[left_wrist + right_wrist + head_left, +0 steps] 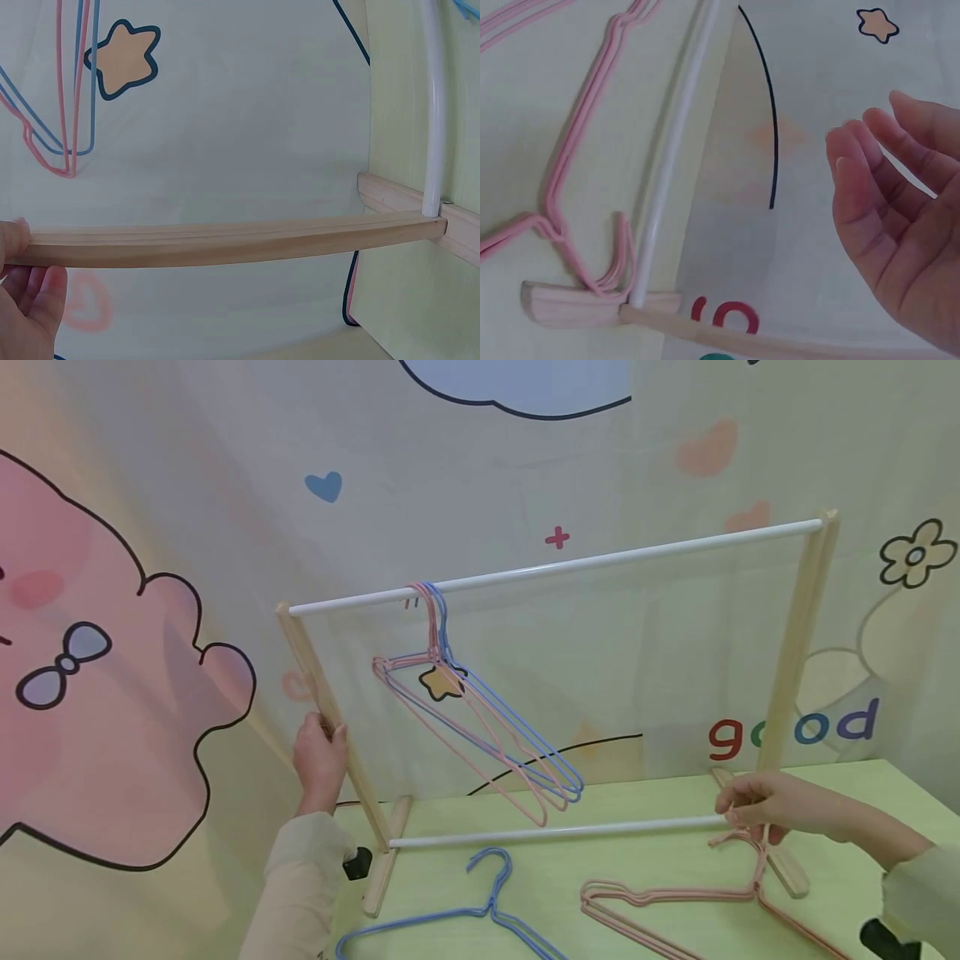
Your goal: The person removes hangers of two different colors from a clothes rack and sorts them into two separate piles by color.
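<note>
My left hand (318,764) grips the left wooden post (318,685) of a clothes rack, and the left wrist view shows its fingers and thumb around that post (225,244). Over the table, beside the lower part of the right post (797,643), is my right hand (783,806). Its fingers are loosely bent with nothing between them in the right wrist view. Below it lie several pink wire hangers (697,895), their hooks by the rack's right foot. Pink and blue hangers (432,627) hang together from the white top rail (600,561), left of its middle.
Blue hangers (491,906) lie on the pale green table (637,860) at the front. A white lower rail (555,834) joins the two posts near the tabletop. Behind the rack hangs a printed cloth (480,485) with cartoon shapes and letters.
</note>
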The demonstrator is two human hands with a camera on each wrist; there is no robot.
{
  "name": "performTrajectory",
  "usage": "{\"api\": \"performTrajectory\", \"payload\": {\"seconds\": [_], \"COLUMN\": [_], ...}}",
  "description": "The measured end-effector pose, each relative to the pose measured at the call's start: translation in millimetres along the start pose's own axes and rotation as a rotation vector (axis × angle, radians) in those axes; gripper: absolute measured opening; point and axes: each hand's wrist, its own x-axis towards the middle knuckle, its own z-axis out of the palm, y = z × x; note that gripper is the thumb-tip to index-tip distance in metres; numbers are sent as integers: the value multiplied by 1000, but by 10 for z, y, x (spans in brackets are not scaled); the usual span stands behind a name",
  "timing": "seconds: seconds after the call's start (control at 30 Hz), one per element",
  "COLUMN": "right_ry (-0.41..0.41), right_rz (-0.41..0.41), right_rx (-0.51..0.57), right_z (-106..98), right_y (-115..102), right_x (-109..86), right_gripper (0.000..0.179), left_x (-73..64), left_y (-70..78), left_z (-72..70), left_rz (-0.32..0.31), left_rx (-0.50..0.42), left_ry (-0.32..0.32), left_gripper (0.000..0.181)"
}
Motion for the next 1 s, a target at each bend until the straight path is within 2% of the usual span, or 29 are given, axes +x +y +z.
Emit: {"api": "performTrajectory", "payload": {"seconds": [0.23,0.33,0.53,0.8,1.0], "right_ry": [44,54,63,44,52], "right_rz": [-69,-63,-39,-72,-83], "right_rx": [-40,-59,-68,-24,-11], "right_z": [-1,10,62,180,273], "right_y": [-505,-684,-945,-1350,-1497], "right_x": [293,400,589,859,1082], "right_gripper": [28,30,33,31,30], "left_x": [5,11,3,0,7], "left_y": [-8,-8,-11,-2,0], "left_z": [12,15,20,11,9], "left_rz": [-2,-4,0,-12,-6], "left_rx": [7,10,5,0,3], "left_ry": [15,16,12,0,9], "left_gripper": [21,21,21,22,21]}}
